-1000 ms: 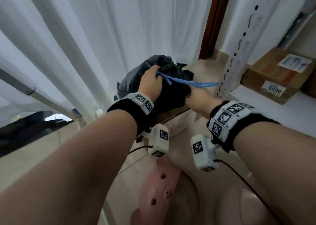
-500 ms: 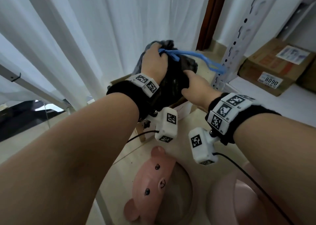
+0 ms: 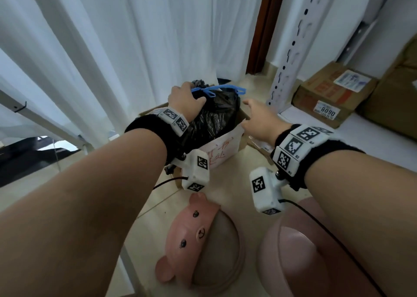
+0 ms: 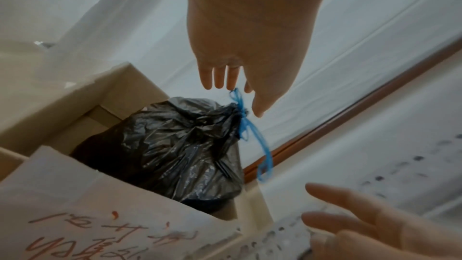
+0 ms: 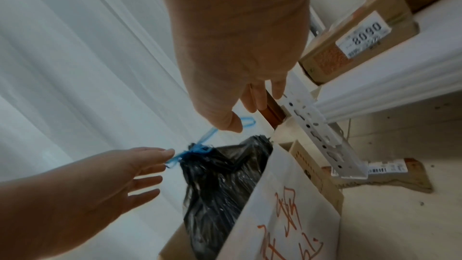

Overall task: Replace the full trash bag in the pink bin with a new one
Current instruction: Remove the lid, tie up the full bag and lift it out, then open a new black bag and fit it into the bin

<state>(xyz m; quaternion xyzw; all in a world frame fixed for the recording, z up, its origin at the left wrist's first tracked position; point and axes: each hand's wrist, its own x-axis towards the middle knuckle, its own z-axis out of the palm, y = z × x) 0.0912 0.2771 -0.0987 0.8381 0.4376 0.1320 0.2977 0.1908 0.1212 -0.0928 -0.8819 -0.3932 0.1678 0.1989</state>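
While my view runs down both forearms, the nearest things are on the floor below me: the pig-faced pink lid (image 3: 191, 233) lying face up, and beside it the pink bin (image 3: 300, 251), rim open, with no liner that I can see from here. I'd say the lid was set aside so a fresh bag can go in.

Moving out, my right hand (image 3: 259, 120) hovers with fingers spread wide, holding nothing, just clear of the near corner of the cardboard box (image 3: 225, 147). That looks like a release pose, kept close in case the load tips.

My left hand (image 3: 185, 102) is over the top of the black trash bag (image 3: 214, 120). From the left wrist view its fingers (image 4: 220, 78) hang straight and loose, tips just at the blue drawstring (image 4: 252, 131); I can't say whether they touch it, but nothing is pinched.

The full bag sits down inside the box, neck cinched and knotted by that drawstring, its loop trailing over the far side. Tied shut, it shouldn't spill, and the box walls hold it upright. The box carries red handwriting on its front face, which I can't read.

Beyond that, a white perforated shelf upright (image 3: 291, 48), a labelled carton (image 3: 331, 95) on the low shelf, and white curtains (image 3: 135, 37) behind everything.

My read: old bag is out and parked; the new liner isn't in sight yet.
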